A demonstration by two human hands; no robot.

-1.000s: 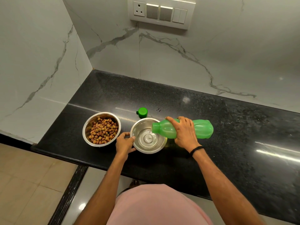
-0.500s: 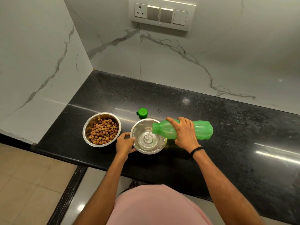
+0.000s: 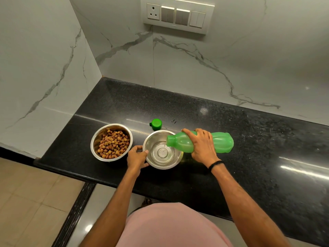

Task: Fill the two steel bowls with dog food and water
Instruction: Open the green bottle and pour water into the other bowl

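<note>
At a black counter [image 3: 249, 157], a person's left hand [image 3: 137, 158] curls against the rim of a steel bowl [image 3: 151, 163], while the right hand [image 3: 203, 145] wraps around a green bottle [image 3: 222, 141] tipped on its side, a thin stream of water [image 3: 162, 150] falling into the bowl. Just left stands a second bowl [image 3: 94, 139] of dog food [image 3: 113, 144]. Behind lies the bottle's cap [image 3: 156, 124]; a switch panel [image 3: 176, 15] hangs on the marble wall.
</note>
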